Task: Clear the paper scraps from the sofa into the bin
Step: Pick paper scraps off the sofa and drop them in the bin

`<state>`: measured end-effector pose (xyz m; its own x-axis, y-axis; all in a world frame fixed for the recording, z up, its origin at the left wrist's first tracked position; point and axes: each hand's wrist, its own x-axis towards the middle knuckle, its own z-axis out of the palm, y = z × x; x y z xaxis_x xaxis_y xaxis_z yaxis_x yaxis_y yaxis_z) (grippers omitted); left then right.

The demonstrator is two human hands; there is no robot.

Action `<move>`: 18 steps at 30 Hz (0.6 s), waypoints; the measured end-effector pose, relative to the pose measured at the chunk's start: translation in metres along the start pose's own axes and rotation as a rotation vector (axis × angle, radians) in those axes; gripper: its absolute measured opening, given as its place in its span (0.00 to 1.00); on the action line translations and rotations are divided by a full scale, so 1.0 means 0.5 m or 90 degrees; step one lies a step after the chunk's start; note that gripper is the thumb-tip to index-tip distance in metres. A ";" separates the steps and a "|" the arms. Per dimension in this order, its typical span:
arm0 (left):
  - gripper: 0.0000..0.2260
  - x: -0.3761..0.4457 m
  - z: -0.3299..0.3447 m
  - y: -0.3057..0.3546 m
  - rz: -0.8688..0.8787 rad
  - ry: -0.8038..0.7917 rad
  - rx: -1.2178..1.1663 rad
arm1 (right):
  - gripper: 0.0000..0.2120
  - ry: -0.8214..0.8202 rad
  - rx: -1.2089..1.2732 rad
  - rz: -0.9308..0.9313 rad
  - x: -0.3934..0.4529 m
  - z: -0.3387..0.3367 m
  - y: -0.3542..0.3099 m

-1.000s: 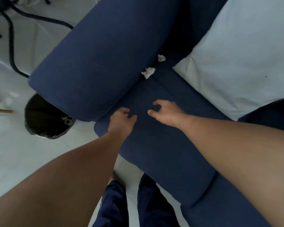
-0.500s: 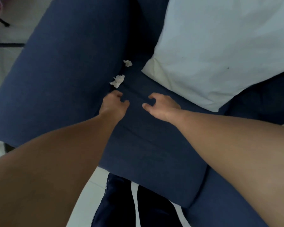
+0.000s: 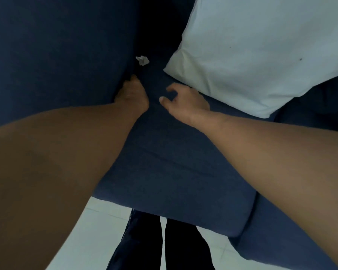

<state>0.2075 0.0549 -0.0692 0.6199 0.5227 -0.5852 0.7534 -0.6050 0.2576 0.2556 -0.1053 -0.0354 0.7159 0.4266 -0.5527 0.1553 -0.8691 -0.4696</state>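
1. Navy sofa seat [image 3: 164, 152]; one paper scrap [image 3: 142, 60] seen in the armrest crease, beyond the left hand [image 3: 132, 96].
2. Left grip curled into the crease, contents hidden; right hand [image 3: 183, 100] half-open, empty.
3. Pickup step judged underway; a pinch on the scrap is needed. Bin unseen.

arms: bare, no sleeves | left hand [image 3: 132, 95] | right hand [image 3: 185, 101] | legs: dark navy trousers [image 3: 142, 240]

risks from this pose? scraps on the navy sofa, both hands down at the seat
1. The left hand reaches into the dark crease beside the navy sofa armrest; whether it holds anything is hidden, so a scrap could be pushed deeper.
2. The crumpled white paper scrap lies at that same crease and could slide in.
3. The open right hand nearly touches the white pillow, which it could nudge.
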 end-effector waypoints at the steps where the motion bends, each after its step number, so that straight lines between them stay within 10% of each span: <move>1: 0.21 0.002 0.005 -0.005 -0.014 -0.012 0.001 | 0.24 0.011 0.000 -0.011 0.008 0.003 -0.010; 18: 0.08 -0.065 0.065 -0.072 0.012 0.127 -0.118 | 0.15 0.014 -0.113 0.006 0.254 0.049 -0.177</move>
<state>0.1531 0.0400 -0.0846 0.6515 0.6315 -0.4204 0.7571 -0.5052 0.4143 0.3164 0.0318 -0.0809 0.7320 0.4139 -0.5411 0.2641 -0.9046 -0.3346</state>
